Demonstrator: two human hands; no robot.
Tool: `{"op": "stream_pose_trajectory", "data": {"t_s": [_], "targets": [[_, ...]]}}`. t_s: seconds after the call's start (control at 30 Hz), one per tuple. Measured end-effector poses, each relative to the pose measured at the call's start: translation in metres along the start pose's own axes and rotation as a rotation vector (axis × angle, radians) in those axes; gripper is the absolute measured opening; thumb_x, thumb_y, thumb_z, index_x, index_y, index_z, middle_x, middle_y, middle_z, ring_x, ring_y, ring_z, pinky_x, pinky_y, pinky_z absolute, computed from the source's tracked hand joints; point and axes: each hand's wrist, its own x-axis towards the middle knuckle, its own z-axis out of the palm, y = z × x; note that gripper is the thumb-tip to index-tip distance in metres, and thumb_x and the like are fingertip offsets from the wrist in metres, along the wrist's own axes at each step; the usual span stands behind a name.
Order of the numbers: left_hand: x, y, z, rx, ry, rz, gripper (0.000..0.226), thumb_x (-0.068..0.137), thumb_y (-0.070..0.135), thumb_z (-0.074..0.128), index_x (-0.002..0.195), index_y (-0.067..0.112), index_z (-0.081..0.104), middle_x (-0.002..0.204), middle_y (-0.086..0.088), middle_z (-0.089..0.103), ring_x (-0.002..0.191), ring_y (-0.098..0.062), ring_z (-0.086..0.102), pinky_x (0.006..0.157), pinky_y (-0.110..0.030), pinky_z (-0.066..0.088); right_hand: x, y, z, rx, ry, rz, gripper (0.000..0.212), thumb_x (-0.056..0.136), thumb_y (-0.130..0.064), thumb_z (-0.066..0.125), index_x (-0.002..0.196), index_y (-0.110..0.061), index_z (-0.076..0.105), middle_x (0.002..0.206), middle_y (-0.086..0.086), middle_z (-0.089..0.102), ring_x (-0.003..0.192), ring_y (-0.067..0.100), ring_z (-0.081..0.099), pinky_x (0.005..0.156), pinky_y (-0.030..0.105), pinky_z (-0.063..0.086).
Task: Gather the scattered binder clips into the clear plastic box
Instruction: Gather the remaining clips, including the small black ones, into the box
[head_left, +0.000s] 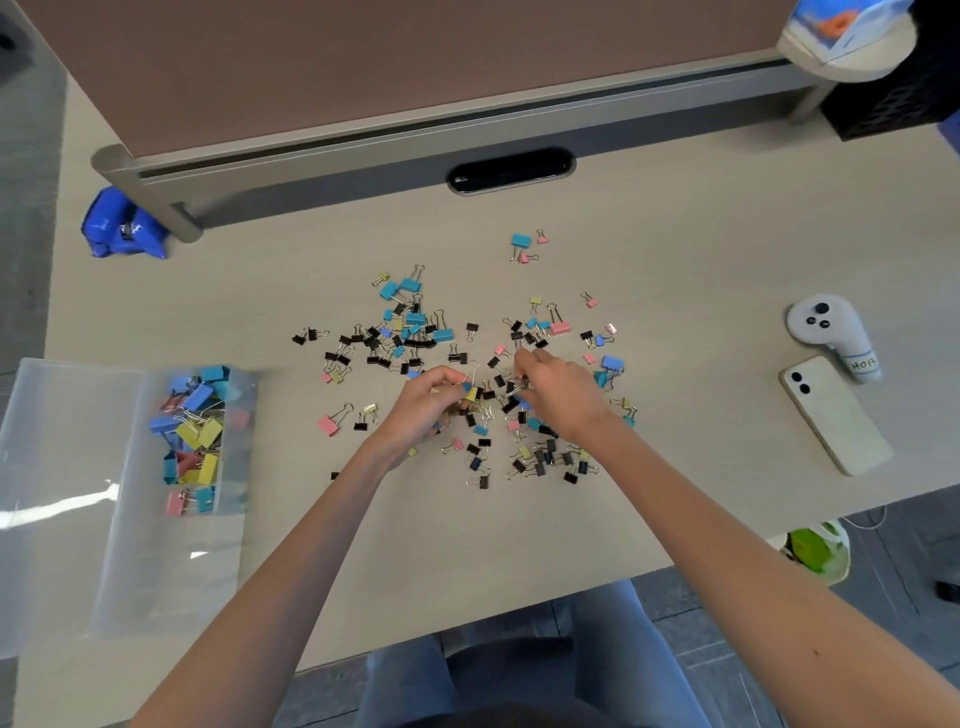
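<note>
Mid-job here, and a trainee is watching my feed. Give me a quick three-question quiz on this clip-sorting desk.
1. True or false: the clear plastic box sits to the person's right.
2. What lies to the right of the scattered binder clips? A) a white phone B) a stapler C) a mug
3. Fill in: the left hand and right hand are both picking ____ from the pile.
Key: 1 false, it is on the left; 2 A; 3 binder clips.

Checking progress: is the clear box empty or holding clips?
Partly filled: the clear plastic box holds blue, yellow and pink binder clips.
</note>
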Motion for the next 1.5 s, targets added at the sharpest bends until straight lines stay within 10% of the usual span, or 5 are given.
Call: {"op": "stream_pose_trajectory", "data": {"t_s": [0.33, 0.77, 1.5], "targets": [[-0.042, -0.026, -0.078, 0.254, 0.262, 0.155, 0.002, 0.087, 0.018, 0.066, 0.087, 0.017, 0.068, 0.085, -0.001, 0.069, 0.082, -0.017, 0.062, 0.078, -0.032, 0.048, 0.020, -0.092, 0.001, 0.115, 0.011, -0.135, 0.022, 0.093, -0.021, 0.056, 0.111, -0.012, 0.047, 0.109, 0.007, 0.057, 0.089, 0.031, 0.060, 0.069, 0.035, 0.045], [-0.141, -0.080, -0.199, 0.425, 0.590, 0.082, 0.008, 0.085, 0.016, 0.069, 0.085, 0.023, 0.063, 0.080, 0.010, 0.063, 0.071, -0.013, 0.057, 0.064, -0.027, 0.042, 0.034, -0.230, 0.022, 0.407, -0.050, -0.236, 0.019, 0.091, -0.028, 0.062, 0.102, -0.015, 0.055, 0.108, 0.002, 0.064, 0.092, 0.025, 0.060, 0.071, 0.034, 0.045], [-0.139, -0.117, -0.239, 0.940, 0.486, 0.094, 0.012, 0.087, 0.012, 0.061, 0.096, 0.013, 0.069, 0.092, -0.008, 0.061, 0.084, -0.029, 0.059, 0.064, -0.029, 0.039, 0.031, -0.303, 0.050, 0.521, -0.046, -0.190, 0.017, 0.087, -0.020, 0.066, 0.100, -0.012, 0.060, 0.087, 0.003, 0.063, 0.068, 0.014, 0.046, 0.060, 0.028, 0.037]]}}
